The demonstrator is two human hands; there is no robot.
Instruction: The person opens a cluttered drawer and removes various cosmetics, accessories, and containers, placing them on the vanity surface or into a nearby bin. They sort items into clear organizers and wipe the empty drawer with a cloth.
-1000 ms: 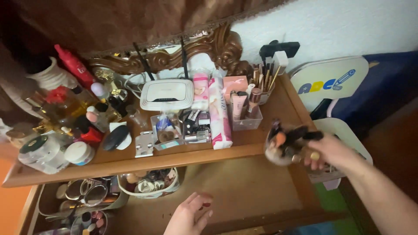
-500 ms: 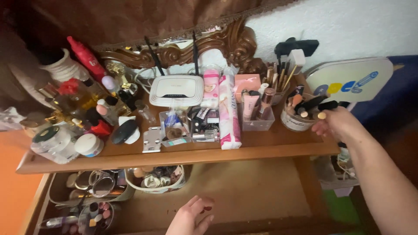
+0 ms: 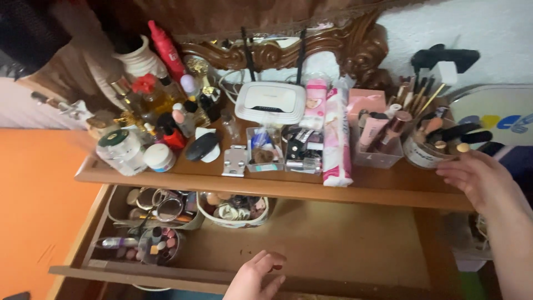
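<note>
- Our right hand point(image 3: 482, 180) hangs at the right end of the wooden bench point(image 3: 388, 186), fingers loosely spread and released, gripping nothing; its fingertips are just beside the round brush cup point(image 3: 423, 154), and we cannot tell whether they touch it.
- The brush cup stands upright on the bench near its right edge, packed with makeup brushes and tubes that lean rightward.
- Our left hand point(image 3: 256, 276) sits low over the front rim of the open drawer point(image 3: 344, 244), palm down, fingers relaxed and empty.
- Just left of the cup is a clear organiser box point(image 3: 379, 156) with pink tubes standing in it, and behind that a pink carton point(image 3: 366, 101).
- A long pack of cotton pads point(image 3: 336, 139) lies front to back near the middle, with a white router point(image 3: 270, 103) behind it, two antennas up against the carved mirror frame point(image 3: 311, 47).
- Further left we see a black compact point(image 3: 201, 146), a white jar point(image 3: 159, 158) and a cluster of perfume bottles point(image 3: 150, 103).
- In the drawer, a white bowl of trinkets point(image 3: 233, 208) and a tray of bangles point(image 3: 158, 205) sit at the back left.
</note>
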